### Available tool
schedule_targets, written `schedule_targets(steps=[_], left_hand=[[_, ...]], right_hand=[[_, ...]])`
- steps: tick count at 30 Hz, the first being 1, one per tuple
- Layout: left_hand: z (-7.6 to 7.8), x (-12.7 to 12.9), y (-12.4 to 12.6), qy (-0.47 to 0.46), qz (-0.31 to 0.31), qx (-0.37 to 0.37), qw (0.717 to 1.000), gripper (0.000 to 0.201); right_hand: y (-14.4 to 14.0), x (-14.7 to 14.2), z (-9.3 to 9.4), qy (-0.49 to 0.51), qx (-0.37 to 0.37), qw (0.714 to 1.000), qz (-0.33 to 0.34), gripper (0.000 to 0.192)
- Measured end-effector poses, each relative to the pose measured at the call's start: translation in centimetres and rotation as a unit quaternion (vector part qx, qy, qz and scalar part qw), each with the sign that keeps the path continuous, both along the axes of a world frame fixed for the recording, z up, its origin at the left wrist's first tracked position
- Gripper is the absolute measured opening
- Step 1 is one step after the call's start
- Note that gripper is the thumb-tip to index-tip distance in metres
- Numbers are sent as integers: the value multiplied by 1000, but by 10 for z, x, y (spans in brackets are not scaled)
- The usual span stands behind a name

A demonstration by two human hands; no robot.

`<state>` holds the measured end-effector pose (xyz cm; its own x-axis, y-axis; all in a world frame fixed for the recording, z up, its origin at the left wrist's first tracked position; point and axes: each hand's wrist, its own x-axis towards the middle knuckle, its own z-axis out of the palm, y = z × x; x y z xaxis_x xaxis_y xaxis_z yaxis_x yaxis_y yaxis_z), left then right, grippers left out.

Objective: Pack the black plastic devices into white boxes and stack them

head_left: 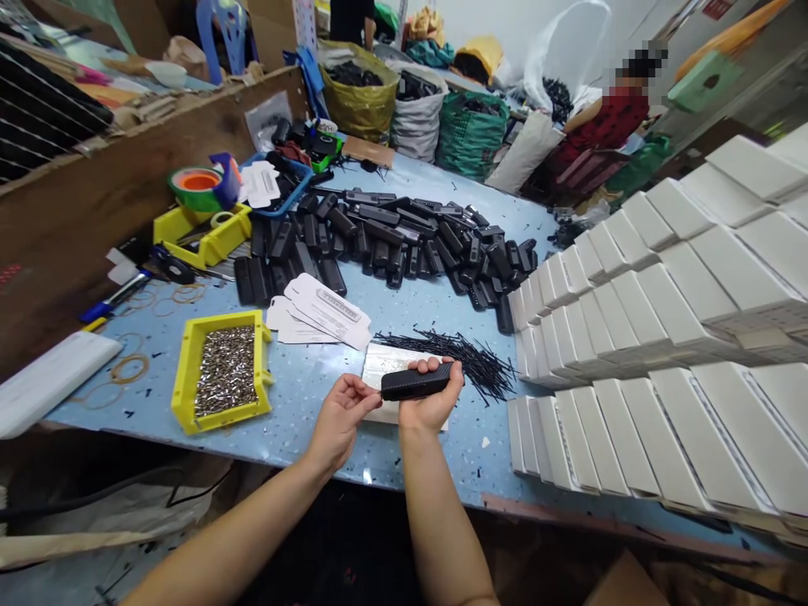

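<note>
Wrapped in my right hand [433, 406] is an oblong black plastic piece [413, 384] with a textured face, tilted slightly up to the right. The thumb and fingers of my left hand [341, 417] are pinched together against its left end; what they hold there is too small to make out. Beneath both hands lies a pale block [382, 358]. Thin black strips [470, 362] are heaped just behind and right of it. To the left, a yellow bin [183, 379] contains many small shiny metal parts [227, 370].
Similar black pieces [379, 231] are piled across the table [316, 412]. Flat white printed cards [321, 311] lie before them. White boxes [631, 429] are stacked high on the right. Behind the yellow tray [215, 244] stands a wooden board [126, 160]. A person [609, 118] sits beyond full sacks [473, 126].
</note>
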<state>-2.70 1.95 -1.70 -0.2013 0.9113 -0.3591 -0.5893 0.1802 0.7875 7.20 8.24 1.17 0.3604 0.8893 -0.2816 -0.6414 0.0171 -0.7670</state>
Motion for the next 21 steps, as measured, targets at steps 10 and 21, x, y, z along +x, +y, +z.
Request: schedule_targets(steps=[10,21], left_hand=[[-26,7,-5,169,-25,63,983,30],[6,-126,149,815,-299,90,488,69]], right_hand=[[-3,13,-5,29,-3,1000,-13,41],[15,65,-52,-302,-3,921,245,47]])
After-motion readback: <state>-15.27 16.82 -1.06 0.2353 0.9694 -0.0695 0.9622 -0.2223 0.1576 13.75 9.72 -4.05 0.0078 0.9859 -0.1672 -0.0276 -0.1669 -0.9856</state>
